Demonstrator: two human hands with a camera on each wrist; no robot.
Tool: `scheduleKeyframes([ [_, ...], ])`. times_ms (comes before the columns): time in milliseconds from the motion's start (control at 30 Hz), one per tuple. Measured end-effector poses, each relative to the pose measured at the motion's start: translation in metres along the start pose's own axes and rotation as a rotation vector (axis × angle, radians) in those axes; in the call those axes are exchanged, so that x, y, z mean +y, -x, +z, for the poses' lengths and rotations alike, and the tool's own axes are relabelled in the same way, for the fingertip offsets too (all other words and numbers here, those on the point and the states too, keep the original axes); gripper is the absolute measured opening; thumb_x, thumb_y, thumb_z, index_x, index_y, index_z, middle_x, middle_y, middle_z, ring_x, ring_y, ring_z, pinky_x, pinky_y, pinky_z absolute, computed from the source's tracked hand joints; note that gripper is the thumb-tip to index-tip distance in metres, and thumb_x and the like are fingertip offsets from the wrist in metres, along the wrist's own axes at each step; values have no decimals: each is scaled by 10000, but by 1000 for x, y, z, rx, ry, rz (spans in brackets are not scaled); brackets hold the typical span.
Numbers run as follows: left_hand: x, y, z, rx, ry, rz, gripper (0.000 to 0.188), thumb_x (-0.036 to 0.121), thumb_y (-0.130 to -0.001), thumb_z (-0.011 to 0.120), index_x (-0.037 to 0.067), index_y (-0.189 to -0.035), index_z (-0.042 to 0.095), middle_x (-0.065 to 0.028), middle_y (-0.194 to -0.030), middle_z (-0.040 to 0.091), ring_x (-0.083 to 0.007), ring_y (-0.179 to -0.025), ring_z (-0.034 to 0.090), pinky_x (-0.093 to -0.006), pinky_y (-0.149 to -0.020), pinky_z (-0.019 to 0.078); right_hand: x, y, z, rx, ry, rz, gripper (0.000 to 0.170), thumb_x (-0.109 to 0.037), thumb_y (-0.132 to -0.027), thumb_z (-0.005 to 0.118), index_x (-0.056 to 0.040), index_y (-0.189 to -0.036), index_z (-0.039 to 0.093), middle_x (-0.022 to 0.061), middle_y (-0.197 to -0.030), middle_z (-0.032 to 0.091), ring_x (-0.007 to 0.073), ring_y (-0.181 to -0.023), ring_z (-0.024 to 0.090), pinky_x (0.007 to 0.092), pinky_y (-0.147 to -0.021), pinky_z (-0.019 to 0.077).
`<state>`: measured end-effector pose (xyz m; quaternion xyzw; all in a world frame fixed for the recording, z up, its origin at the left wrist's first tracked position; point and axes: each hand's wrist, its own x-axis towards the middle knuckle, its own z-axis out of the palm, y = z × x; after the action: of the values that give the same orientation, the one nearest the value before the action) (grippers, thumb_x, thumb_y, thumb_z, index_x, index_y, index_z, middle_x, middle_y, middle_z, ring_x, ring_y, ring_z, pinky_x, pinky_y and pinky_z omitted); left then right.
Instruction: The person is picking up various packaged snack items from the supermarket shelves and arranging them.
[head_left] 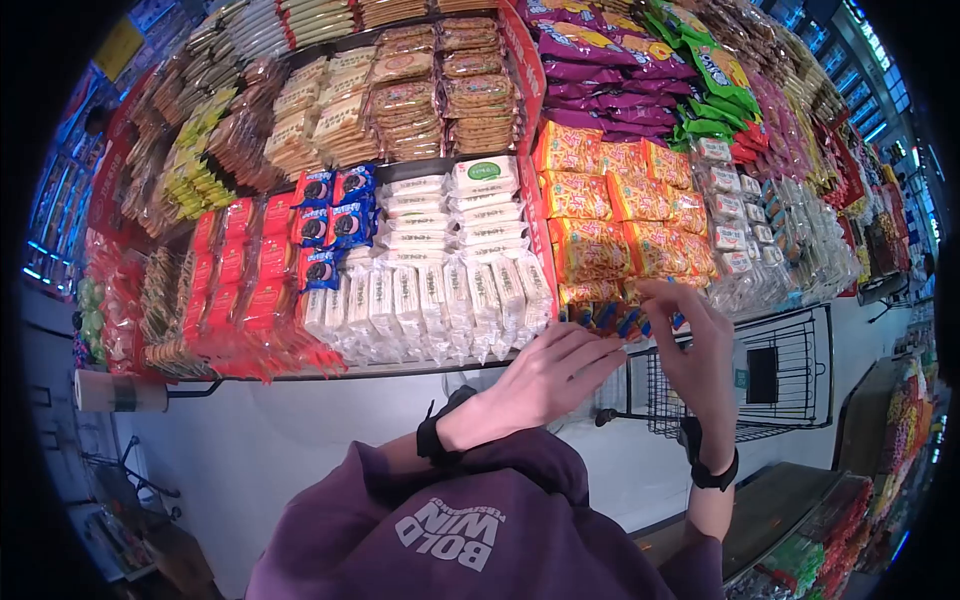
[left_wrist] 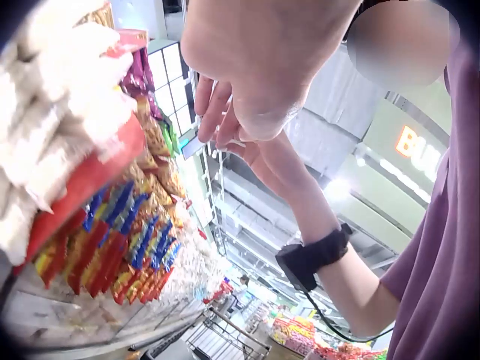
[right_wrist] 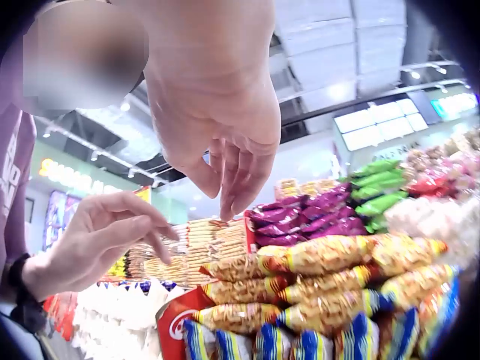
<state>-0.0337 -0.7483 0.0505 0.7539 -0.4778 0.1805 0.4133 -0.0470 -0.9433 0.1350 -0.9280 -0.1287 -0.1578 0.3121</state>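
Note:
Orange-and-yellow snack packets [head_left: 590,245] lie stacked in a block at the shelf's front. Over their front edge is my right hand [head_left: 695,345], fingers bent downward and nothing visible between them in the right wrist view [right_wrist: 217,112]. My left hand [head_left: 550,375] reaches in from the left, fingers loosely extended near the red divider and the front packets. The right wrist view shows the left hand [right_wrist: 97,232] holding nothing, apart from the right hand. Blue-ended packets [right_wrist: 311,345] stand in a row along the front, below both hands.
White wrapped packets [head_left: 430,300] fill the section left of the red divider [head_left: 545,225]. Purple bags [head_left: 610,80] and green bags [head_left: 720,75] lie behind. Small white packets [head_left: 730,235] are at the right. A wire shopping cart [head_left: 790,370] stands below the shelf's right side.

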Motion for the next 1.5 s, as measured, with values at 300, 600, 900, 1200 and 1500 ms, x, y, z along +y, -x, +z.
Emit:
scheduleKeyframes([
  [300, -30, 47, -69, 58, -29, 54, 446, 24, -622, 659, 27, -1066, 692, -94, -1153, 670, -251, -930, 659, -366, -840, 529, -11, -185, 124, -520, 330, -439, 370, -3, -823, 613, 20, -1178, 514, 223, -1105, 624, 414, -951, 649, 489, -785, 529],
  [600, -52, 66, -110, 105, -22, -40, 379, 0, -680, 671, 48, -1055, 691, -78, -1128, 669, -248, -938, 658, -359, -826, 525, 2, -224, 195, -697, 559, -493, 400, 12, -763, 630, 23, -1142, 504, 245, -1053, 596, 422, -924, 648, 499, -770, 527],
  [900, -75, 56, -144, 391, 132, -483, 490, 3, -813, 738, 33, -1277, 583, -143, -1346, 567, -286, -1208, 574, -386, -941, 497, -81, -208, 105, -559, 199, -311, 504, -34, -716, 774, 0, -1163, 541, 159, -1069, 634, 294, -953, 668, 374, -843, 544],
  [1200, -89, 45, -161, 425, 910, -668, 765, -27, -771, 809, 33, -1424, 415, -142, -1383, 530, -220, -1253, 562, -340, -994, 511, -66, -125, 118, -347, -582, -127, 594, 25, -675, 856, -72, -1154, 516, 60, -1189, 617, 132, -1028, 608, 269, -833, 500],
  [1500, -85, 50, -149, 534, 882, -675, 668, -108, -729, 804, 12, -1294, 470, -105, -1204, 602, -163, -1147, 619, -317, -1012, 516, -78, -104, 121, -352, -735, 120, 763, 44, -736, 836, -66, -1353, 402, 136, -1236, 621, 192, -1150, 611, 353, -955, 507],
])
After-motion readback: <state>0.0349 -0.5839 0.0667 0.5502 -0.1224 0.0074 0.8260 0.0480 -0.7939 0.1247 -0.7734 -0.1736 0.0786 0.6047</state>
